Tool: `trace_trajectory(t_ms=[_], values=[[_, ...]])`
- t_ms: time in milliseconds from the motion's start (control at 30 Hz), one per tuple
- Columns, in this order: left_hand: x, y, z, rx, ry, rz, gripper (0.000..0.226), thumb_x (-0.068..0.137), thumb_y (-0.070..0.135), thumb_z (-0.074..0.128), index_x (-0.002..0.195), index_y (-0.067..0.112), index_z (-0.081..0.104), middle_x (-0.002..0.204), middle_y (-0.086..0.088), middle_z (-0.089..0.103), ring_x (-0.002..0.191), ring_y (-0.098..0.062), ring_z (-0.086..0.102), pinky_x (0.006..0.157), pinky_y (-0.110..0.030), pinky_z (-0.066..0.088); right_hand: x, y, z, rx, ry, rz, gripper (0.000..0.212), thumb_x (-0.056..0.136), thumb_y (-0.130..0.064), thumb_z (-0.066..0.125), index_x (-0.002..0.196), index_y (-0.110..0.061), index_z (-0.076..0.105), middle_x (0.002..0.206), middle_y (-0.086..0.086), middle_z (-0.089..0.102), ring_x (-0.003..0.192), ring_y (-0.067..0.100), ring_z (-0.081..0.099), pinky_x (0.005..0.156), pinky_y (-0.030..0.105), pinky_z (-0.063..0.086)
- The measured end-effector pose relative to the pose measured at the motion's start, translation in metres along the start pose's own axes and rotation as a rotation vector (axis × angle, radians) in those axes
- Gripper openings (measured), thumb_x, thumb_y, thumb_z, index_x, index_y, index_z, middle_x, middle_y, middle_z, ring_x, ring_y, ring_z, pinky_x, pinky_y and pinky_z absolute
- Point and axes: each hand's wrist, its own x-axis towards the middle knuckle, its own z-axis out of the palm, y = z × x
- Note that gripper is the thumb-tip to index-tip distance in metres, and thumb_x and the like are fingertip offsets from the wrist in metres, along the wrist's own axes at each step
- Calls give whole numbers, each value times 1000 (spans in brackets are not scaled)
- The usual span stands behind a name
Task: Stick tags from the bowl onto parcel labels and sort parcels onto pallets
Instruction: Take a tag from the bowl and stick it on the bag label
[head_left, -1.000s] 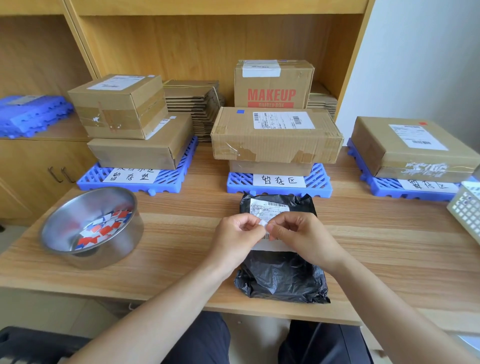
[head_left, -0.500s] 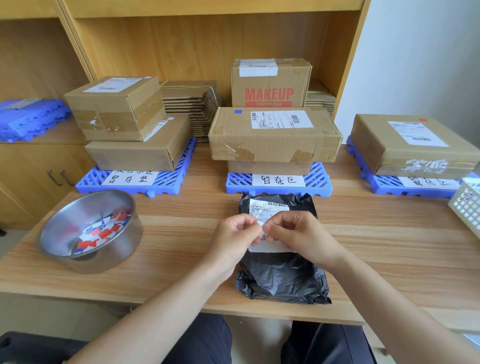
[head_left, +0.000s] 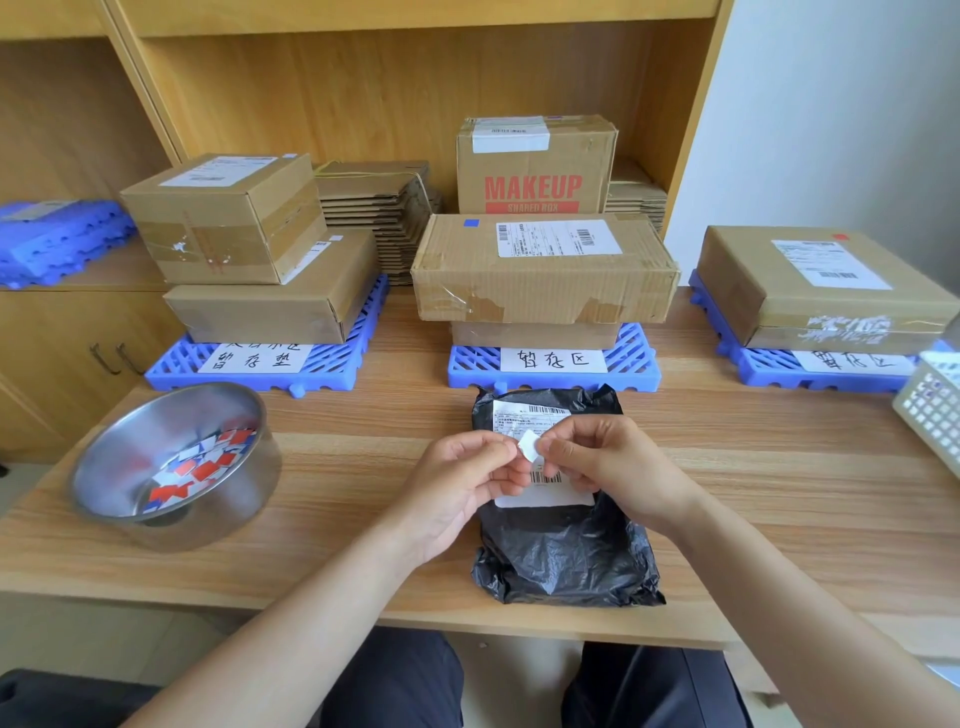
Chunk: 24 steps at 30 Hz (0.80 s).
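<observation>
1. While a person is sitting at the wooden worktop (head_left: 363, 467), the job is reaching its fiddly stage: a tag is apparently being readied for sticking and is not yet on the label.
2. The left pallet (head_left: 171, 364), middle pallet (head_left: 631, 364) and right pallet (head_left: 763, 371) are lining the far edge, each already bearing cardboard boxes (head_left: 545, 270). The sorting choice is probably hanging on the tag's colour.
3. The black parcel (head_left: 563, 556) is lying flat just in front of the middle pallet, beneath both hands. Keeping it flat is looking like the way to a clean stick.
4. The steel bowl (head_left: 244, 499) is sitting well to the left, holding loose red, blue and white tags.
5. The left hand (head_left: 462, 483) and right hand (head_left: 618, 467) are meeting over the parcel, each grip clamped on the same small tag.
6. The label (head_left: 540, 501) is lying on the parcel's upper half. A bare white patch away from the barcodes is looking like the safest target.
7. The tag (head_left: 530, 446) is hanging pinched just above the label, showing a white face, so its colour is staying unclear. Handling it by a corner is likely sparing the adhesive.
</observation>
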Motion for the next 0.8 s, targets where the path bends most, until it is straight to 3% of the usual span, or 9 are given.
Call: trace_trajectory(t_ms=[233,667,733,800], values=[[0,1,1,-3,-31,-4,13,93,12,65,89,3,73,86,-17,69,81,-25,65,77,-34,56,0,2,-3,-23,-10,-9,12,94,-19,70,82,-18,74,74,5,70,62,15,44,55,24,37],[0,-3,-2,3,-36,25,14,95,5,61,98,-4,72,87,-18,70,81,-23,67,77,-33,56,3,6,-3,14,-40,5,11,93,-19,71,83,-18,74,75,4,68,63,14,45,56,25,37],[1,-5,1,20,-3,40,13,96,3,60,96,-2,72,86,-17,71,79,-23,67,75,-32,56,4,6,-3,-51,3,-34,4,93,-22,72,90,-19,71,78,-1,67,62,13,47,57,27,39],[2,-6,3,41,41,56,13,97,3,60,96,-3,72,84,-16,71,77,-23,67,73,-31,56,4,8,0,-176,96,-131,10,90,-23,74,96,-25,65,79,-10,62,62,11,48,58,27,41]])
